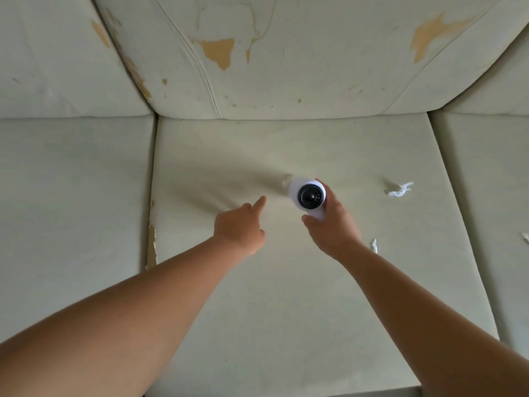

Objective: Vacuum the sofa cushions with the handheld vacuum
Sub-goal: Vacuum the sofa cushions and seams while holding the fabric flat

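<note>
A white handheld vacuum [308, 196] with a round black rear end points nozzle-down onto the middle seat cushion [286, 296] of a pale cream sofa. My right hand [333, 227] grips its handle from below and right. My left hand [242, 226] rests just left of the vacuum, index finger stretched out and pressing the cushion fabric, the other fingers curled, nothing held. The fabric wrinkles around the nozzle. A white paper scrap [400, 189] lies to the right of the vacuum, and a smaller scrap [374, 245] lies beside my right wrist.
The back cushion [286, 90] behind has peeled patches showing orange underlayer. Seat cushions flank left [74, 210] and right [492, 210], with seams between them. Another white scrap [525, 236] lies at the right edge. Peeling also shows along the left seam [151, 247].
</note>
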